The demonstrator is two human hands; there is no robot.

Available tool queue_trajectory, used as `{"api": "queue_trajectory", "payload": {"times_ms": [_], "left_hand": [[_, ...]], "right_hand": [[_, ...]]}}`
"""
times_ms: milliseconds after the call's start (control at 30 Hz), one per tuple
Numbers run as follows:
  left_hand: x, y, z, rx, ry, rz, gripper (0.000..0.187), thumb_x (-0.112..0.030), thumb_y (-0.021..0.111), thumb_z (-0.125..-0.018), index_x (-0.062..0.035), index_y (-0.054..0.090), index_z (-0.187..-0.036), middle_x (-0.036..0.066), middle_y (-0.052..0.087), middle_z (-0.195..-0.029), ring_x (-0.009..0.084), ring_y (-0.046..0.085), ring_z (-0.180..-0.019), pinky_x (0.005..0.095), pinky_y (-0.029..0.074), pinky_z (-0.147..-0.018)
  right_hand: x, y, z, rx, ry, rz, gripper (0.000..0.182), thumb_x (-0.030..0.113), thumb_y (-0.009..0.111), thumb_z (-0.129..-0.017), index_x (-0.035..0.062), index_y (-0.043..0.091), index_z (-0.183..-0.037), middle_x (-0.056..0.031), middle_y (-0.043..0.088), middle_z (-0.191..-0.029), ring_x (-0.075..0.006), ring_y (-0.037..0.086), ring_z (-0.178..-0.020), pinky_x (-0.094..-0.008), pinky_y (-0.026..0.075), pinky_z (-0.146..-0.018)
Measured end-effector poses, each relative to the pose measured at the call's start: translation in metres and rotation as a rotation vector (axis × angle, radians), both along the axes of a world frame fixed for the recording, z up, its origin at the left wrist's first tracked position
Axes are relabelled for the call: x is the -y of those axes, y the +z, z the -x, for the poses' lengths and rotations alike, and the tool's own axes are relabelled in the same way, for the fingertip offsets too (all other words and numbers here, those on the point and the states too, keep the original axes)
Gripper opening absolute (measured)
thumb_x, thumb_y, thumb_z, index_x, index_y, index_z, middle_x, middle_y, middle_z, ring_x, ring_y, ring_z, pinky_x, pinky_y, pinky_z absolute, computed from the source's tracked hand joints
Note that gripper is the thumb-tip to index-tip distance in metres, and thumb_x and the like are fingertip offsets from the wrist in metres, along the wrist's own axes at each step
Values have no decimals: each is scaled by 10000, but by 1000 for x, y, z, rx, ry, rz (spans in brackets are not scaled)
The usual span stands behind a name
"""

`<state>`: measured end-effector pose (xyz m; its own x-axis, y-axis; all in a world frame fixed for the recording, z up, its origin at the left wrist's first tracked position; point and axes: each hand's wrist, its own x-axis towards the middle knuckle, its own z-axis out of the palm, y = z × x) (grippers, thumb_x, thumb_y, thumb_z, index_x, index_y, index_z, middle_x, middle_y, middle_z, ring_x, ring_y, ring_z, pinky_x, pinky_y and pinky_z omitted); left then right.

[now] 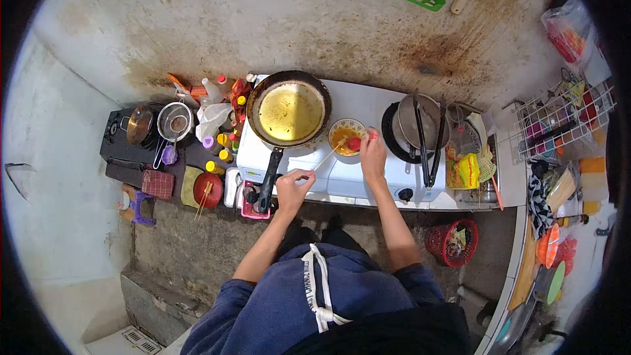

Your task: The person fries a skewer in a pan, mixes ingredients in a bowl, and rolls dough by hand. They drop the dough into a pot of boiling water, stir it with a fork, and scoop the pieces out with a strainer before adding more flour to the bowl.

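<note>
A patterned bowl (355,123) with yellow-orange liquid, which looks like beaten egg, stands on the white stove top. My left hand (294,190) is closed in a pinch on a thin skewer (325,160) that slants up to the bowl's edge. Whatever is on its far tip is too small to make out. Over the bowl's right side, my right hand (373,159) grips a red spoon (354,144), its head down at the liquid. Left of the bowl sits a large frying pan (322,85) with yellow oil, its black handle (270,181) pointing towards me beside my left hand.
Right of my right hand, a pot (415,115) with black tongs (430,164) across it sits on the other burner. A red plate (208,198) with loaded skewers lies at left, near yellow-capped jars (225,156). A red basket (451,260) stands on the floor.
</note>
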<state>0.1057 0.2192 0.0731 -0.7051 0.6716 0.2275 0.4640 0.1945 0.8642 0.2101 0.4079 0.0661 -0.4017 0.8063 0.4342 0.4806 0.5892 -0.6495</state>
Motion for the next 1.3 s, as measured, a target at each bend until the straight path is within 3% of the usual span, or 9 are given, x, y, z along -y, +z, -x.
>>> {"api": "queue_trajectory", "payload": {"times_ms": [100,167,633,700,833,900,1067,1167,1300], "left_hand": [[-2,7,6,-117,-27,-16,85,-75,664,-652,-21,648,-716,91,628,-710,192,611,-630,265,470,-591],[-2,10,10,-143,-44,-16,82,-76,667,-646,-29,650,-711,86,627,-709,199,608,-639,270,470,-595],[-7,17,36,-345,-350,75,110,-89,685,-616,-39,633,-699,82,600,-677,240,578,-632,316,465,-575],[-7,17,36,-369,-388,54,102,-91,684,-616,-48,630,-691,76,604,-685,236,580,-644,317,466,-583],[-6,15,33,-367,-391,83,101,-91,685,-613,-51,628,-686,76,605,-689,235,582,-654,320,466,-585],[-5,13,32,-349,-392,106,99,-112,675,-623,-57,635,-695,79,599,-692,232,583,-663,318,468,-606],[-3,13,29,-296,-365,113,96,-115,665,-631,-50,640,-696,84,604,-702,244,584,-666,321,468,-608],[-3,14,26,-245,-314,144,97,-114,657,-635,-37,643,-693,90,612,-708,247,591,-667,313,469,-609],[1,14,16,-46,-189,117,112,-114,653,-637,-17,647,-692,102,623,-705,231,605,-646,290,473,-611]], "right_hand": [[-2,2,3,51,37,18,198,109,427,-825,-5,455,-984,-197,525,-949,-370,535,-810,-418,424,-694],[-2,10,1,-88,-44,29,191,110,425,-827,-4,458,-977,-199,522,-944,-370,532,-816,-419,422,-692],[-5,14,9,107,72,36,194,84,425,-831,-1,463,-1001,-202,515,-965,-376,524,-823,-417,418,-692],[-6,17,8,-59,57,110,212,83,427,-828,-3,462,-1019,-200,517,-967,-376,521,-828,-414,415,-707],[-11,17,7,-87,7,10,214,84,430,-826,-5,470,-1017,-201,516,-964,-367,521,-838,-408,411,-717],[-6,17,9,82,70,25,200,81,433,-824,-14,484,-992,-199,518,-958,-354,522,-844,-395,407,-723],[-3,32,8,-59,25,94,204,84,422,-828,0,484,-1003,-199,508,-980,-356,530,-826,-400,419,-708],[-4,23,7,116,69,1,199,86,413,-834,-10,489,-991,-202,508,-965,-357,537,-783,-392,420,-688],[-2,20,5,-130,39,-4,188,126,410,-846,28,499,-979,-191,495,-911,-370,526,-768,-417,418,-655]]}}
